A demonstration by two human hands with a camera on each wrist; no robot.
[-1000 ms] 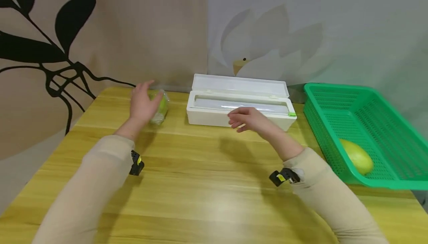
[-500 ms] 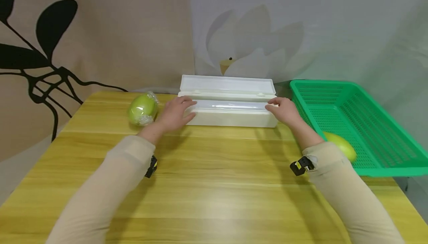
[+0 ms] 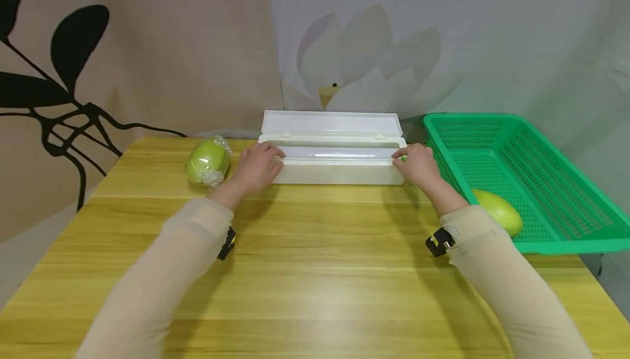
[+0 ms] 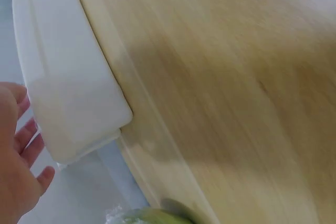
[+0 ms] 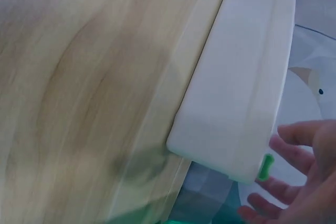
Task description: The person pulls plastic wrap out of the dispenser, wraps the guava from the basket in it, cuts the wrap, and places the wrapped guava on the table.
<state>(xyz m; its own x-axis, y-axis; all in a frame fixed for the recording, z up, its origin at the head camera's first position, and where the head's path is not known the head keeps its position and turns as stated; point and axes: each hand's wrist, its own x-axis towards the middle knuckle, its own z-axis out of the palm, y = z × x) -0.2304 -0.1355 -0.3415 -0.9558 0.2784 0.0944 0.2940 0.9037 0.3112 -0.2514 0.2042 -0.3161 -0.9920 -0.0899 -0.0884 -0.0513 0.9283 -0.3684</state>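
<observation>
A white cling film dispenser box (image 3: 339, 174) stands at the back of the table, its lid (image 3: 332, 123) raised behind it. Inside lies a film roll (image 3: 339, 153). My left hand (image 3: 256, 167) is at the box's left end, with loosely bent fingers by the upper edge. At the opposite end is my right hand (image 3: 418, 166), fingers spread and relaxed near a small green slider (image 5: 266, 167). Neither hand plainly grips the box; exact fingertip contact is unclear. Left of the left hand, a green fruit (image 3: 208, 162) sits wrapped in clear film.
On the right, a green plastic basket (image 3: 443, 154) holds a yellow-green mango-like fruit (image 3: 499, 211). The wooden table (image 3: 315, 271) extends in front of the box. A printed cloth backdrop (image 3: 197, 47) hangs close behind it.
My left hand has left the wrapped fruit and moved right to the box's left end. My right hand has moved right, from the box's front to its right end.
</observation>
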